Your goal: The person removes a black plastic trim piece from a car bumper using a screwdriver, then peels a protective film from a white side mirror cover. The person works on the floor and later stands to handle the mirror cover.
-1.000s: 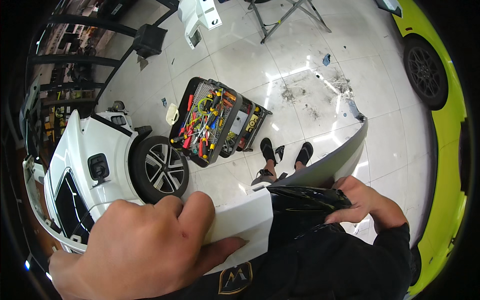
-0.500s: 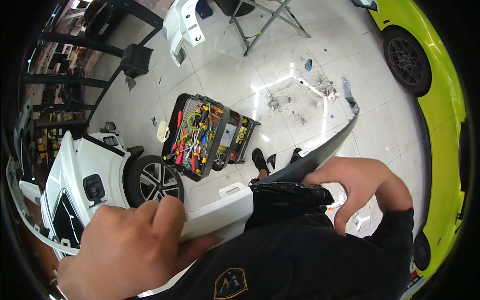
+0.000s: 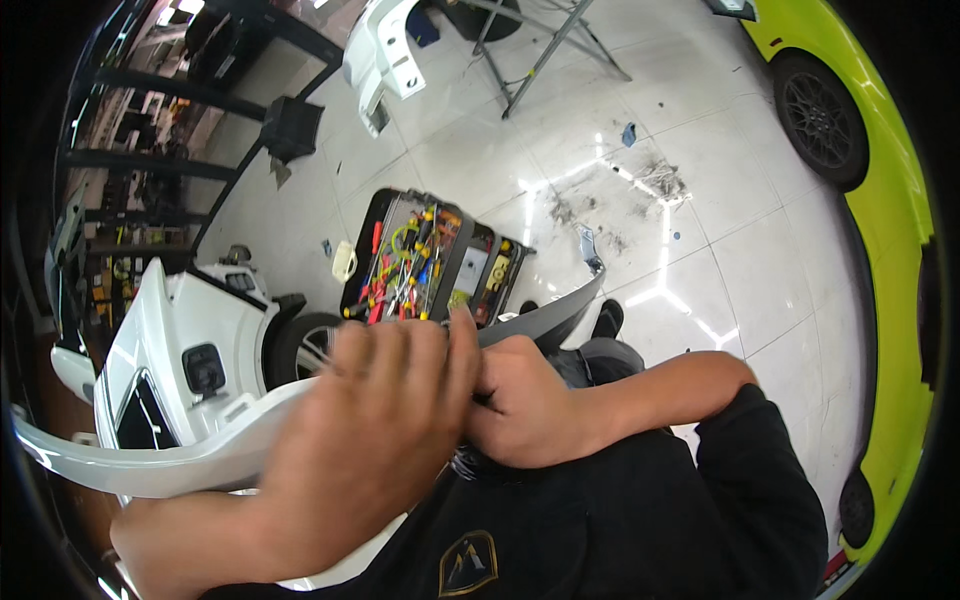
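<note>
A long curved car bumper panel [image 3: 160, 468], white on the left and grey toward its right end, stretches across in front of my body. My left hand [image 3: 385, 410] is closed over its middle with the fingers pressed together, slightly blurred. Right beside it, my right hand [image 3: 530, 405] is clenched in a fist against the panel, touching the left. The fingertips of both hands are partly hidden. A bit of dark, shiny, wrinkled film [image 3: 466, 462] shows below the hands. The panel's grey end narrows to a bracket-like tip.
An open tool cart [image 3: 405, 265] full of screwdrivers and pliers stands just beyond the panel. A white car [image 3: 215, 320] is at left, a lime-green car [image 3: 890, 300] at right. A metal folding stand [image 3: 540, 65] and white car part [image 3: 385, 60] are far off. Dark debris [image 3: 600, 215] marks the tiles.
My left hand has moved right and my right hand left, so they now meet at the panel's middle. The panel has shifted left, showing more of its white length.
</note>
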A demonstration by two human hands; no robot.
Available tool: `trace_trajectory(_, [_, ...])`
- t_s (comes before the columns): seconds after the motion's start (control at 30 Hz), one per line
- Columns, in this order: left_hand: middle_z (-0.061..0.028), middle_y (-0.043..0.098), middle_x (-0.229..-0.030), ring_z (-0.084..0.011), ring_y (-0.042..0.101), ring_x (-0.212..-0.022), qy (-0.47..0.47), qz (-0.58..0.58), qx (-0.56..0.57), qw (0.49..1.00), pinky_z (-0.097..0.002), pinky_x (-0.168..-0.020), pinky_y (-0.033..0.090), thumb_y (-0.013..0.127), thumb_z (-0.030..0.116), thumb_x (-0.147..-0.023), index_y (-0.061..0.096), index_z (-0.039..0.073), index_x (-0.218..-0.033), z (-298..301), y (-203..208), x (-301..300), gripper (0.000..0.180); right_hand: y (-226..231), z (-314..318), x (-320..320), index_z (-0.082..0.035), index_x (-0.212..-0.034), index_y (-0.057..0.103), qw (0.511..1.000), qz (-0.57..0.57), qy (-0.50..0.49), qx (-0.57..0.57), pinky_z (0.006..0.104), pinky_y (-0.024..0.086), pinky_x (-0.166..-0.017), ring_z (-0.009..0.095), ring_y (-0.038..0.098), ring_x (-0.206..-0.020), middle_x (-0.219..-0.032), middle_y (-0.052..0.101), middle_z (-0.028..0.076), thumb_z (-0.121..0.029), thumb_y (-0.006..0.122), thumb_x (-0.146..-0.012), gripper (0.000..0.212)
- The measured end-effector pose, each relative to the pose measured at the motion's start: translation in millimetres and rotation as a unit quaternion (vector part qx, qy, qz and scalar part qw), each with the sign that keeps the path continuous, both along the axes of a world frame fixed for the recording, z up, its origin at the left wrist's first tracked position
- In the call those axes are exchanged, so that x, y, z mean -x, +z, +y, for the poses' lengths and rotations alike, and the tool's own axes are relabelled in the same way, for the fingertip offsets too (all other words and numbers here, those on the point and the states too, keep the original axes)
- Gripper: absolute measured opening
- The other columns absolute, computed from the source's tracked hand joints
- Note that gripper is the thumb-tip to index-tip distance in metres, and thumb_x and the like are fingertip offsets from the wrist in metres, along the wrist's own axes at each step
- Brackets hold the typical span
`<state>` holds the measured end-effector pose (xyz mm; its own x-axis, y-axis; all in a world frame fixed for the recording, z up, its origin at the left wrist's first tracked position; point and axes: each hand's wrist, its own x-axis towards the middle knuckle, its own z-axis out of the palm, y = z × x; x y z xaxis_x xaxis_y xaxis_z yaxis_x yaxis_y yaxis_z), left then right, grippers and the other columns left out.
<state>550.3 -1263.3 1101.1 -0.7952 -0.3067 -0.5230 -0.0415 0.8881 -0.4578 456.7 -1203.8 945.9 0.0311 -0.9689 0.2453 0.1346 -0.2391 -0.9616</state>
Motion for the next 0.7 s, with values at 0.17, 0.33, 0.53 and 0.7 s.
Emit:
trace_trajectory(0.17, [-0.0154,0.060,-0.092,-0.0293,0.065,-0.077,0.164,0.010,-0.080,0.983,-0.0378,-0.068,0.048,0.066,0.017,-0.071,0.053,-0.009,-0.130,2,9,13,0.065,1,3,-7,0.000,-0.096,0.068,0.994,-0.078,-0.019,0.075,0.0368,0.055,-0.069,0.033,0.070,-0.078,-0.085,0.070,0.018,0.000,0.062,-0.083,0.014])
trace_trajectory(0.33, [-0.0153,0.059,-0.077,-0.0325,0.064,-0.069,0.247,-0.047,-0.101,0.963,-0.0391,-0.064,0.048,0.070,0.020,-0.067,0.058,-0.004,-0.105,-11,32,17,0.047,12,-8,13,-0.001,-0.075,0.056,0.996,-0.014,-0.002,0.089,0.0423,0.046,-0.050,0.039,0.060,-0.057,-0.061,0.056,0.018,-0.015,0.066,-0.092,0.024])
trace_trajectory(0.53, [-0.0109,0.054,-0.080,-0.0292,0.061,-0.068,0.242,-0.029,-0.025,0.970,-0.0396,-0.060,0.046,0.077,0.031,-0.072,0.054,0.005,-0.092,22,36,16,0.040,10,3,21,-0.008,-0.066,0.046,0.983,0.056,-0.025,0.172,0.0370,0.038,-0.043,0.027,0.050,-0.046,-0.056,0.044,0.008,-0.018,0.073,-0.088,0.036])
trace_trajectory(0.7, [-0.0099,0.050,-0.079,-0.0265,0.061,-0.066,0.235,-0.022,0.004,0.972,-0.0369,-0.057,0.044,0.078,0.038,-0.071,0.054,0.007,-0.093,31,33,18,0.046,13,18,53,-0.009,-0.063,0.046,0.962,0.151,-0.046,0.221,0.0332,0.032,-0.038,0.020,0.044,-0.040,-0.055,0.039,0.004,-0.019,0.079,-0.082,0.038])
